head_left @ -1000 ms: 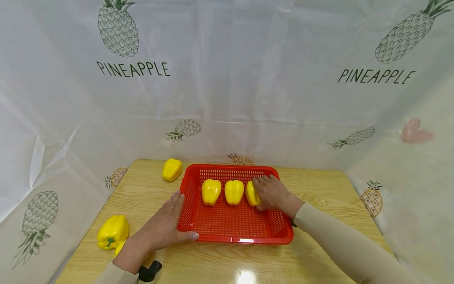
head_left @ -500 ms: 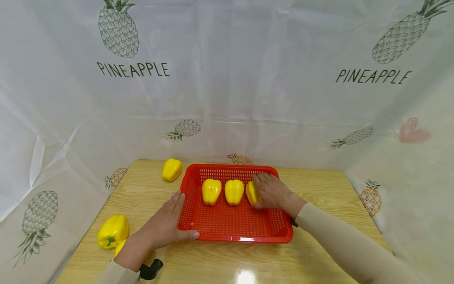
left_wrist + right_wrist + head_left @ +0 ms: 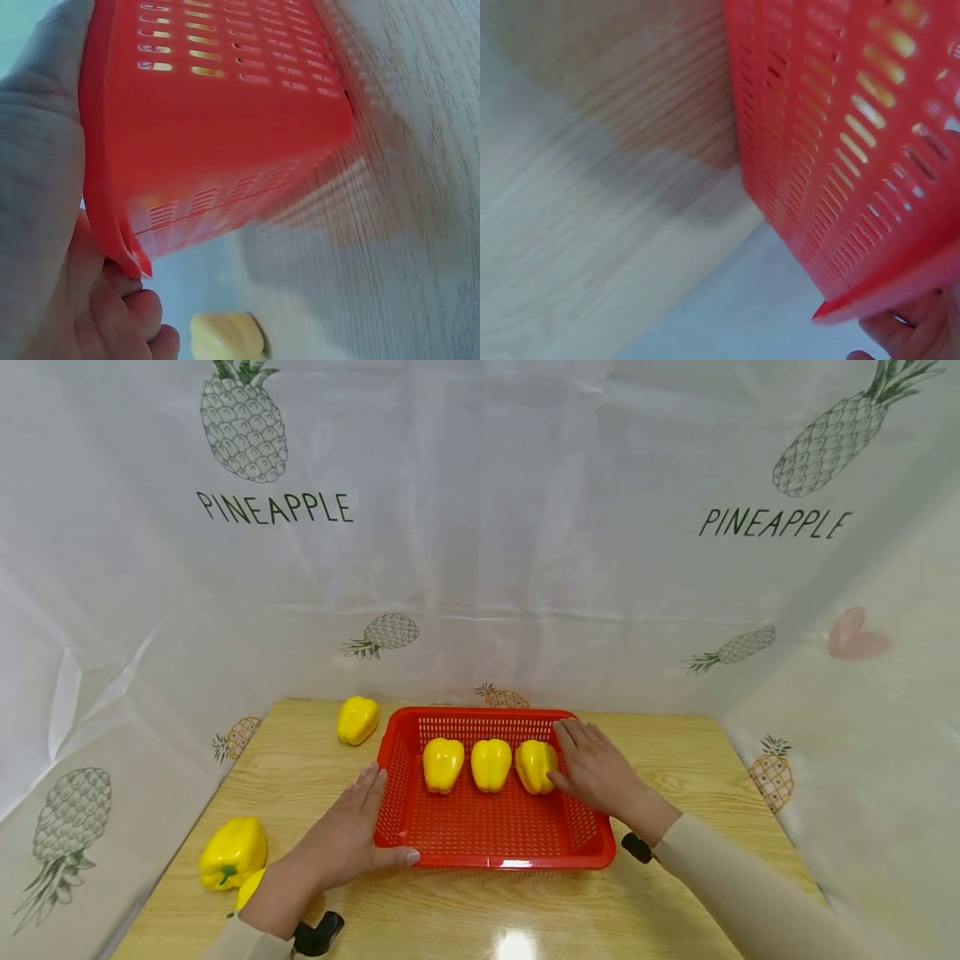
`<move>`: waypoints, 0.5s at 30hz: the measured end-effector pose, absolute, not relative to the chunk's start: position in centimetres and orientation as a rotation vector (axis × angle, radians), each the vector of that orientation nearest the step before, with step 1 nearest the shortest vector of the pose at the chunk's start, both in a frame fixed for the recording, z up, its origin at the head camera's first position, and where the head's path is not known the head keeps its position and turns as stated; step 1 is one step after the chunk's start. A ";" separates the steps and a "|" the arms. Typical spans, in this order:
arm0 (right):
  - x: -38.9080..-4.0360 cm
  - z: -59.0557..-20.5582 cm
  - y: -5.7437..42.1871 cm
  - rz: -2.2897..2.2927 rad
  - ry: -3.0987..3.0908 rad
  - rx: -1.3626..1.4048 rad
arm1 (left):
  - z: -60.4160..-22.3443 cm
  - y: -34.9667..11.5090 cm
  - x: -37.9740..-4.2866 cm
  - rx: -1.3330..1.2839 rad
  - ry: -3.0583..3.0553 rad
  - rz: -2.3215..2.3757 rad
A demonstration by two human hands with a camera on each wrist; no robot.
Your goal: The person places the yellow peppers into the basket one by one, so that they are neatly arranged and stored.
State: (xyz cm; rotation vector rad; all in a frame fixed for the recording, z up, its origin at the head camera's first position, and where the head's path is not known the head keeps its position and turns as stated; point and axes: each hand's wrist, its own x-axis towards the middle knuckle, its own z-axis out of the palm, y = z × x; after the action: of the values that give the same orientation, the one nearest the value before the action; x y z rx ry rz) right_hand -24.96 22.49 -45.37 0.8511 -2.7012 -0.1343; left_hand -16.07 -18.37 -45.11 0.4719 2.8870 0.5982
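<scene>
My left hand (image 3: 341, 835) rests at the near left corner of a red plastic basket (image 3: 491, 862), its fingers straight along the left rim and the thumb on the front rim. The left wrist view shows this hand (image 3: 90, 300) against the basket corner (image 3: 210, 112). Inside the basket stand three yellow bell peppers in a row: a left one (image 3: 443, 766), a middle one (image 3: 491, 766) and a right one (image 3: 536, 767). My right hand (image 3: 600, 771) lies over the right rim, fingers extended, thumb tip at the right pepper's side. Part of this hand (image 3: 922, 322) shows beyond the rim.
Another yellow bell pepper (image 3: 357, 720) lies on the wooden table (image 3: 675, 760) behind the basket's left side. Near my left wrist sits a pepper with a green stem (image 3: 234, 853), with one more (image 3: 250, 887) partly hidden by my arm. A pineapple-print sheet (image 3: 480, 543) surrounds the table.
My right hand has let go of the right pepper and moved right onto the basket's rim, leaving that pepper in full view. The left hand stays at its corner.
</scene>
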 end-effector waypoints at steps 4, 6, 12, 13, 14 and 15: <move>-22.5 -45.6 23.5 0.021 -2.831 0.784 | -45.3 -18.3 -16.1 0.477 2.892 0.573; -21.4 -45.6 23.8 0.098 -2.885 0.762 | -45.4 -18.2 -16.1 0.479 2.896 0.572; -18.7 -45.4 24.3 0.236 -2.981 0.722 | -45.4 -18.1 -16.1 0.484 2.909 0.586; -18.3 -45.4 24.3 0.253 -2.993 0.713 | -45.4 -18.2 -16.1 0.483 2.909 0.584; -18.0 -45.4 24.3 0.266 -3.002 0.706 | -45.4 -18.2 -16.1 0.480 2.909 0.578; -17.7 -45.4 24.3 0.278 -3.007 0.699 | -45.4 -18.2 -16.0 0.479 2.910 0.577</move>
State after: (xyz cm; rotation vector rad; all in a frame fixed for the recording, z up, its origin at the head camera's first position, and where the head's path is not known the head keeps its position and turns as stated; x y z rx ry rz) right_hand -17.69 24.32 -45.40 0.6988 -3.0069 0.2779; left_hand -16.04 -18.17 -45.39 0.4794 2.9104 0.5772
